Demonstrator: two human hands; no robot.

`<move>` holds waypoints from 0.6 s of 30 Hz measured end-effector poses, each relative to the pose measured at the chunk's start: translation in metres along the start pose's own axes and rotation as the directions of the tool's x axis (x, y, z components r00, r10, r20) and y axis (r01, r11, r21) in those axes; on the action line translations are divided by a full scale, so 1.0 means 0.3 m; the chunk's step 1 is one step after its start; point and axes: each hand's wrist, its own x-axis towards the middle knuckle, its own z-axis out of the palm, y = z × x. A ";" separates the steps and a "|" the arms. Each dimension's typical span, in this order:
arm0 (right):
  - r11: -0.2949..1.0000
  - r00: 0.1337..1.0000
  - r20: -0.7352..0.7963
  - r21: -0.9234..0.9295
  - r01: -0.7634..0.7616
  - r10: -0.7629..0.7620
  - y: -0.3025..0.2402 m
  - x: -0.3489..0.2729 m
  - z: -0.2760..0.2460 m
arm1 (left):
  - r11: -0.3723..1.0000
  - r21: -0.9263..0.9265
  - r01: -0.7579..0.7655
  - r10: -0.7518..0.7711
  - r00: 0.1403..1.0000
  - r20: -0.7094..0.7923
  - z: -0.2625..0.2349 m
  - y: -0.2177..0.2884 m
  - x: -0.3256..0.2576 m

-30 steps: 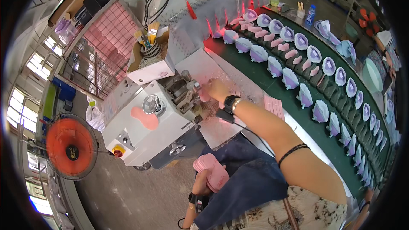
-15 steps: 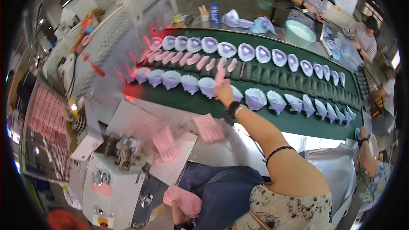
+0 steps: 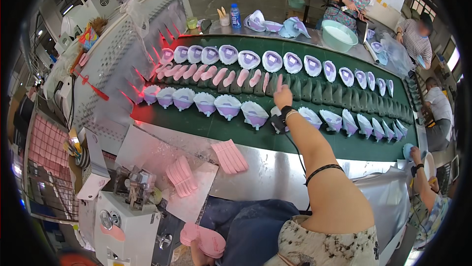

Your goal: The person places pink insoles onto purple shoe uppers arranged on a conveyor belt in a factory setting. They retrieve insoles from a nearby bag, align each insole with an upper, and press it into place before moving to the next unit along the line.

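Near, low in view: left hand (image 3: 196, 252) clenched on a stack of pink insoles (image 3: 204, 239), stack lying roughly flat, long axis left to right. Farther out: right arm stretched forward over the steel tabletop (image 3: 275, 177) to the green conveyor belt (image 3: 196, 125), right hand (image 3: 282, 96) with fingers (image 3: 279, 83) pinching one pink insole (image 3: 280, 82). Insole upright, long axis pointing away, at the end of the pink insole row (image 3: 216, 75).

The right hand (image 3: 282, 96) reached over the belt (image 3: 196, 123) through a gap in the near shoe row (image 3: 216, 104). Pink insoles (image 3: 216, 75) and dark lasts (image 3: 334, 91) crowded the middle. Bare green strip ran along the near edge; 2 insole stacks (image 3: 230, 156) sat on the steel counter (image 3: 265, 172).
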 end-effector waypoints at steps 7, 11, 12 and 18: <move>0.987 0.986 0.119 0.124 0.098 -0.113 0.000 0.067 -0.017 | 0.986 -0.165 0.038 0.068 0.805 0.590 -0.066 -0.045 0.112; 0.838 0.753 0.445 0.483 0.254 -0.485 -0.470 -0.454 -0.015 | 0.979 0.168 -0.119 0.156 0.960 -0.232 0.003 -0.029 0.037; 0.626 0.616 0.488 0.780 0.011 -0.619 -0.490 -0.586 -0.034 | 0.974 0.201 -0.109 0.152 0.965 -0.213 -0.002 -0.020 0.083; 0.614 -0.064 0.629 0.772 0.164 -0.775 -0.782 -1.197 -0.442 | 0.905 0.327 -0.271 0.374 0.873 -0.312 0.016 0.030 0.117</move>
